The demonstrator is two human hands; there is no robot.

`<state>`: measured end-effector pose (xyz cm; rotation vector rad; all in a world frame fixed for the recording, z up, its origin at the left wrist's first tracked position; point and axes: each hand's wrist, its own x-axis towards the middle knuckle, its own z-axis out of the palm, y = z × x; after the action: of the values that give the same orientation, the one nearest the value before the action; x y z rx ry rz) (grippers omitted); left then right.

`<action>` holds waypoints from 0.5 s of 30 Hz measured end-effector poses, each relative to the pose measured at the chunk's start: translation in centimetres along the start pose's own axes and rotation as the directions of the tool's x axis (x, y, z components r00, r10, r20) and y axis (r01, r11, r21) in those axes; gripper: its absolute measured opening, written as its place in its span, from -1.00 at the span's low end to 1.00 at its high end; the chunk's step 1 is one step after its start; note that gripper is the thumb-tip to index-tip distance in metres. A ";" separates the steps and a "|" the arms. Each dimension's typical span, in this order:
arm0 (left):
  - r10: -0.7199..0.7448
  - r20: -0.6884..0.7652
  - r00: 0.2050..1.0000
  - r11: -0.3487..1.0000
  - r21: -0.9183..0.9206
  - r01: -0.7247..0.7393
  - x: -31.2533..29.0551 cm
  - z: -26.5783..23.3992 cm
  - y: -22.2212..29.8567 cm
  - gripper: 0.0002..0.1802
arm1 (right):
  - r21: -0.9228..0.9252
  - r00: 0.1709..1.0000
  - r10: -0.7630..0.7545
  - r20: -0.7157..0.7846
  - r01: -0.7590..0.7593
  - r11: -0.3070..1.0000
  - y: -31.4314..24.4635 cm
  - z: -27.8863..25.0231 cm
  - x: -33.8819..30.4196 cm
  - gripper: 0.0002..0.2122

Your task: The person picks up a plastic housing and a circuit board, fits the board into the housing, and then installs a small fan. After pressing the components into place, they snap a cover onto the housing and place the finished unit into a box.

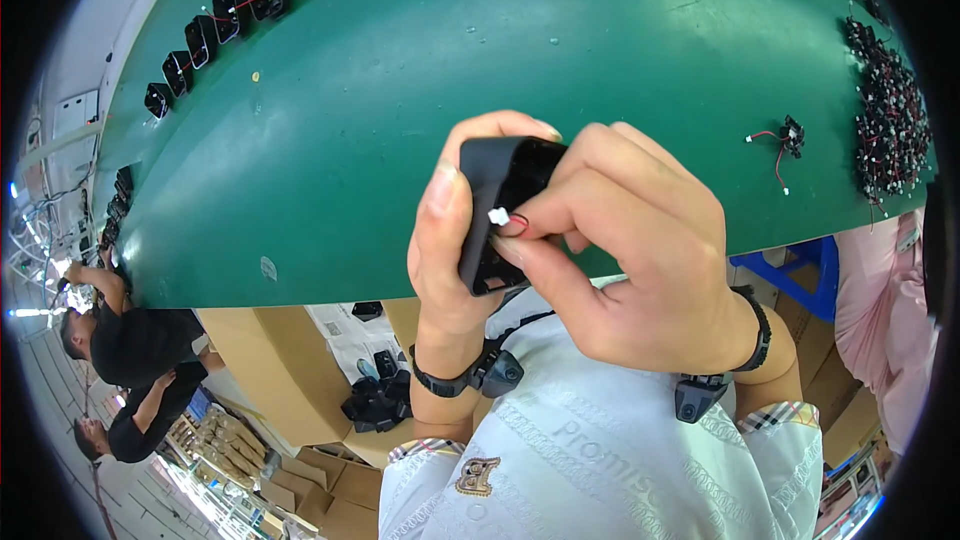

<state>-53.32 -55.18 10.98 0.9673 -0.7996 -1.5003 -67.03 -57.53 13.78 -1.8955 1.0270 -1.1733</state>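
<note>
My left hand [445, 230] is wrapped round a black plastic housing [487, 185], an open box shape tilted above the table's near edge. At its open side, my right hand [640, 250] pinches thin red and black wires [517, 225] between thumb and forefinger. A small white connector [498, 216] on those wires sticks out past the fingertips, over the housing's rim. What the wires join to inside the housing is hidden by my right fingers.
Across the green table [400, 80], a row of black housings [229, 13] with wires lines the far left edge. One loose wired part [793, 137] lies to the right, before a large pile of similar parts [890, 115]. Cardboard boxes [270, 370] stand below the near edge. Two people work at left.
</note>
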 end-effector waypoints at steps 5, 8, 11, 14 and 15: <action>0.072 -0.061 0.996 0.997 0.008 -0.072 0.5 -0.4 -0.5 -0.28 | 0.042 0.997 0.078 -0.002 -0.078 0.996 -0.2 0.3 0.6 -0.80; 0.185 -0.143 0.972 0.983 0.035 -0.181 0.8 -0.6 -1.1 -0.20 | -0.088 1.000 -0.017 0.023 0.019 0.996 -0.4 0.5 0.8 -0.79; 0.261 -0.213 0.941 0.965 0.083 -0.249 1.0 -0.1 -1.1 -0.13 | -0.095 0.998 -0.050 -0.031 0.047 0.994 -0.4 0.7 0.7 -0.78; 0.218 -0.146 0.965 0.964 0.186 -0.189 1.2 0.4 -0.8 -0.11 | -0.128 0.992 -0.105 -0.073 0.095 0.987 0.7 0.7 0.5 -0.78; 0.225 -0.143 0.964 0.962 0.188 -0.197 1.4 0.4 -0.9 -0.11 | -0.133 0.990 -0.123 -0.069 0.113 0.985 1.2 0.8 0.5 -0.78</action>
<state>-54.14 -56.45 10.17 1.0821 -0.8943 -1.1657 -66.47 -58.39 12.67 -2.0502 1.0663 -1.2838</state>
